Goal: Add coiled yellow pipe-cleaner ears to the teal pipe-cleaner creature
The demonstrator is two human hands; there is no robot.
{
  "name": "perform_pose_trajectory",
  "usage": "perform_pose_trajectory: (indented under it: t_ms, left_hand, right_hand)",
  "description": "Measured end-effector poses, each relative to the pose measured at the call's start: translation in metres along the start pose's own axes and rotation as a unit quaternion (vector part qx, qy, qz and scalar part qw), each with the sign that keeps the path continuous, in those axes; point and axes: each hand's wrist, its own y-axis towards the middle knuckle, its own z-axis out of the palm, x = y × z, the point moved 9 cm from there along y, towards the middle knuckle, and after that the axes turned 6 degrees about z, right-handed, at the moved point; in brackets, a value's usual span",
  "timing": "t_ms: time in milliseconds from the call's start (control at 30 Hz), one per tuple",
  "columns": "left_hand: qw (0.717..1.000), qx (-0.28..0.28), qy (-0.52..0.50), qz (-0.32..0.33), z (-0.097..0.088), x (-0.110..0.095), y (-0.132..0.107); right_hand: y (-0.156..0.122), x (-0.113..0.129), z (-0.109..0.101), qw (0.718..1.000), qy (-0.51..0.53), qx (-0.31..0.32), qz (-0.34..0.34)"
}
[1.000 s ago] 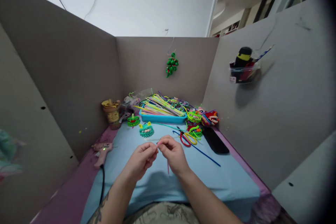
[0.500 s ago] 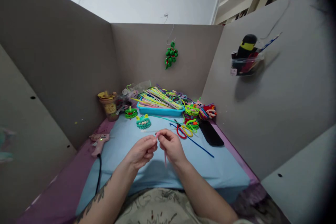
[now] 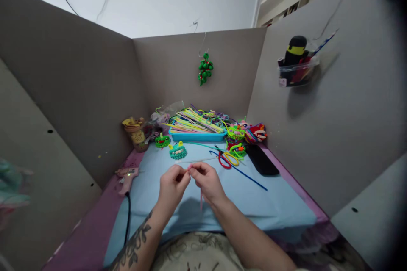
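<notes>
My left hand (image 3: 173,184) and my right hand (image 3: 206,182) meet over the light blue mat (image 3: 254,203), fingertips pinched together on a thin pink pipe cleaner (image 3: 201,197). Its top end pokes out between the fingertips and the rest hangs down below my right hand. Both hands hover a little above the mat, near its middle. A teal pipe-cleaner figure (image 3: 177,151) lies just beyond the hands.
A blue tray (image 3: 197,136) of coloured pipe cleaners stands at the back. Red and yellow scissors (image 3: 227,159), a long blue pipe cleaner (image 3: 251,176) and a black flat case (image 3: 262,160) lie to the right. A pink glue gun (image 3: 127,176) rests at left. Grey partition walls enclose the desk.
The hands stay pinched on the pink pipe cleaner with small finger shifts. The view has tilted slightly, so everything sits a bit differently in frame.
</notes>
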Motion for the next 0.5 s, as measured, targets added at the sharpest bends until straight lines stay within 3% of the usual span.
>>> perform_pose_trajectory:
  t_ms: [133, 233, 367, 433, 500]
  left_hand:
    - [0.990, -0.011, 0.110, 0.089, -0.006, -0.012, -0.007]
    - [0.992, -0.009, 0.100, 0.080, -0.010, -0.012, -0.006]
    - [0.992, 0.081, -0.082, -0.055, 0.001, 0.005, -0.004]
    - [0.957, 0.141, -0.202, -0.151, 0.015, 0.015, -0.011]
    - [0.905, 0.189, -0.311, -0.223, 0.029, 0.018, -0.020]
  right_hand:
    - [-0.004, 0.009, 0.004, 0.997, -0.054, -0.022, -0.047]
    - [-0.006, 0.021, 0.006, 0.989, -0.111, -0.030, -0.098]
    - [-0.007, 0.029, 0.004, 0.982, -0.138, -0.023, -0.131]
    - [-0.006, 0.027, 0.005, 0.986, -0.108, 0.006, -0.125]
    - [-0.006, 0.022, 0.008, 0.990, -0.070, 0.048, -0.109]
